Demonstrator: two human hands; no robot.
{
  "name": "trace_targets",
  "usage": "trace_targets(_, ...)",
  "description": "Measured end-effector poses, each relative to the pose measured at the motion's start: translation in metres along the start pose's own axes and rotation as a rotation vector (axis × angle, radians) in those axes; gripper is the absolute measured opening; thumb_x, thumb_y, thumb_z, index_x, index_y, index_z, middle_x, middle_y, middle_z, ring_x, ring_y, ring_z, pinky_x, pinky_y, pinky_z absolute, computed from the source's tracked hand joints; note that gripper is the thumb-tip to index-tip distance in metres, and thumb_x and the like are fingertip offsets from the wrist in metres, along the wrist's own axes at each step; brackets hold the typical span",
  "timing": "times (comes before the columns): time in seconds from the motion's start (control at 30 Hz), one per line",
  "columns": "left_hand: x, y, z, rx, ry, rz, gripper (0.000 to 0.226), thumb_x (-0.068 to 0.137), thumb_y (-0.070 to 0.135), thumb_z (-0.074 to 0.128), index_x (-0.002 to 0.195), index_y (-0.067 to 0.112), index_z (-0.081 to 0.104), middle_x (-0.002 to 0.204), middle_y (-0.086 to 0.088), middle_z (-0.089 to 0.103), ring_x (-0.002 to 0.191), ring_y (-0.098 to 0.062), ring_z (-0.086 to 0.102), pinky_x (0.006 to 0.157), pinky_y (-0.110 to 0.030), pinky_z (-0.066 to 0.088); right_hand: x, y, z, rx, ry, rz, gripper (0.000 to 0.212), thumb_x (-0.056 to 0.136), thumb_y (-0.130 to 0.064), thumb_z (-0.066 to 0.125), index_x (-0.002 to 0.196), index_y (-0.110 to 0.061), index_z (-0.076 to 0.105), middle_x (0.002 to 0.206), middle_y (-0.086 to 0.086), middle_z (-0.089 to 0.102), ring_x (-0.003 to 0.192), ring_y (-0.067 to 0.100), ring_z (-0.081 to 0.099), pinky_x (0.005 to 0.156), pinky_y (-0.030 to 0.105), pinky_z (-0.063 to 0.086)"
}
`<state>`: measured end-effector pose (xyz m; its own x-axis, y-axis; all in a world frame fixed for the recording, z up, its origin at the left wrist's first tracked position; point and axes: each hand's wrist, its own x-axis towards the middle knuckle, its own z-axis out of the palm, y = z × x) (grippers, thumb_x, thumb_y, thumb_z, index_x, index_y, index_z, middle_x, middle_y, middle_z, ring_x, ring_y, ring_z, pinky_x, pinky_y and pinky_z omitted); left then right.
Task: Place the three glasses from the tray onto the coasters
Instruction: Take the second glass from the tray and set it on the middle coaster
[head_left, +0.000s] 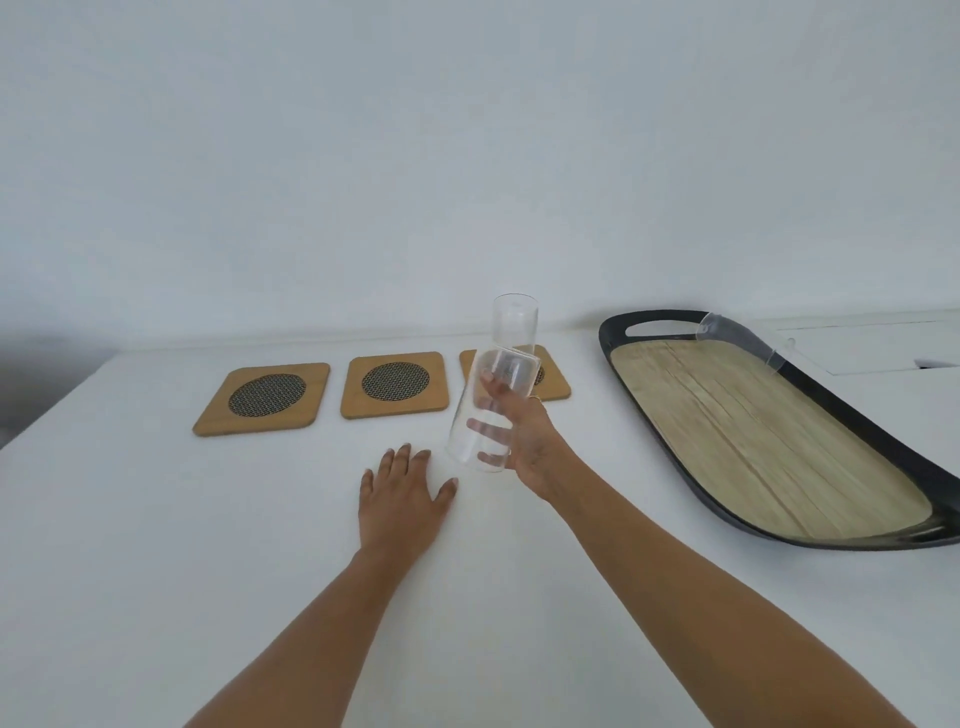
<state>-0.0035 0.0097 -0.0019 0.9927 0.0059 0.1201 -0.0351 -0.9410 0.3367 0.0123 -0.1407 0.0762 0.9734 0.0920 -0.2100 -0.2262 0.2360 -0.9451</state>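
Three wooden coasters with dark mesh centres lie in a row: left coaster, middle coaster, right coaster. One clear glass stands upright on the right coaster. My right hand is shut on a second clear glass, held tilted above the table in front of the right coaster. A third glass lies on its side across the far rim of the tray. My left hand rests flat on the table, fingers spread, holding nothing.
The oval tray has a dark rim and a bamboo floor and sits at the right, angled toward me. The white table ends at a pale wall behind the coasters. A white recessed panel lies behind the tray.
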Motion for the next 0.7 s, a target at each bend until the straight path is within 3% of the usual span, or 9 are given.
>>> trace_targets(0.1, 0.009, -0.026, -0.010, 0.027, 0.003, -0.050, 0.059, 0.093, 0.052, 0.034, 0.142, 0.020, 0.030, 0.156, -0.001, 0.022, 0.146, -0.018, 0.012, 0.118, -0.046, 0.012, 0.017, -0.002, 0.014, -0.091, 0.075, -0.055, 0.051, 0.075, -0.049, 0.070, 0.117, -0.022, 0.058, 0.112, -0.003, 0.058, 0.107, 0.016, 0.056, 0.087, 0.040, 0.044)
trace_targets(0.2, 0.019, -0.051, -0.020, 0.051, 0.004, -0.099, 0.059, 0.093, 0.050, 0.034, 0.142, 0.019, 0.029, 0.157, -0.002, 0.020, 0.146, -0.018, 0.011, 0.117, -0.048, 0.012, 0.034, -0.007, 0.027, -0.209, 0.158, -0.196, 0.053, 0.069, -0.040, 0.078, 0.105, -0.005, 0.061, 0.102, 0.009, 0.057, 0.097, 0.022, 0.054, 0.085, 0.031, 0.041)
trace_targets(0.27, 0.022, -0.064, -0.025, 0.056, 0.009, -0.117, 0.058, 0.094, 0.050, 0.034, 0.142, 0.018, 0.029, 0.156, -0.002, 0.021, 0.146, -0.018, 0.012, 0.117, -0.048, 0.012, 0.049, -0.008, 0.034, -0.371, 0.199, -0.300, 0.062, 0.066, -0.039, 0.081, 0.111, -0.002, 0.059, 0.116, 0.013, 0.055, 0.112, 0.027, 0.052, 0.092, 0.030, 0.040)
trace_targets(0.37, 0.021, -0.072, -0.024, 0.040, 0.024, -0.118, 0.057, 0.094, 0.049, 0.034, 0.142, 0.019, 0.031, 0.156, -0.002, 0.024, 0.145, -0.018, 0.015, 0.117, -0.047, 0.013, 0.065, -0.013, 0.044, -0.674, 0.297, -0.474, 0.073, 0.063, -0.039, 0.084, 0.120, -0.004, 0.055, 0.123, 0.006, 0.044, 0.123, 0.024, 0.041, 0.105, 0.031, 0.034)
trace_targets(0.43, 0.020, -0.072, -0.023, 0.037, 0.042, -0.119, 0.057, 0.094, 0.049, 0.035, 0.142, 0.019, 0.032, 0.155, -0.002, 0.025, 0.145, -0.017, 0.016, 0.117, -0.046, 0.013, 0.074, -0.019, 0.049, -0.812, 0.318, -0.530, 0.076, 0.061, -0.041, 0.084, 0.122, -0.009, 0.052, 0.124, 0.004, 0.047, 0.119, 0.026, 0.040, 0.098, 0.028, 0.032)
trace_targets(0.5, 0.020, -0.071, -0.022, 0.035, 0.058, -0.124, 0.056, 0.093, 0.049, 0.035, 0.141, 0.019, 0.032, 0.155, -0.002, 0.026, 0.145, -0.017, 0.016, 0.117, -0.046, 0.012, 0.082, -0.026, 0.054, -0.816, 0.299, -0.562, 0.079, 0.061, -0.037, 0.084, 0.126, -0.014, 0.046, 0.122, 0.005, 0.051, 0.115, 0.027, 0.043, 0.089, 0.028, 0.033)
trace_targets(0.7, 0.020, -0.071, -0.022, 0.011, 0.074, -0.125, 0.056, 0.093, 0.049, 0.036, 0.140, 0.020, 0.034, 0.154, -0.002, 0.027, 0.145, -0.017, 0.017, 0.118, -0.046, 0.012, 0.105, -0.041, 0.071, -0.839, 0.258, -0.598, 0.074, 0.070, -0.031, 0.076, 0.133, -0.023, 0.037, 0.119, 0.007, 0.053, 0.113, 0.027, 0.051, 0.091, 0.034, 0.041)
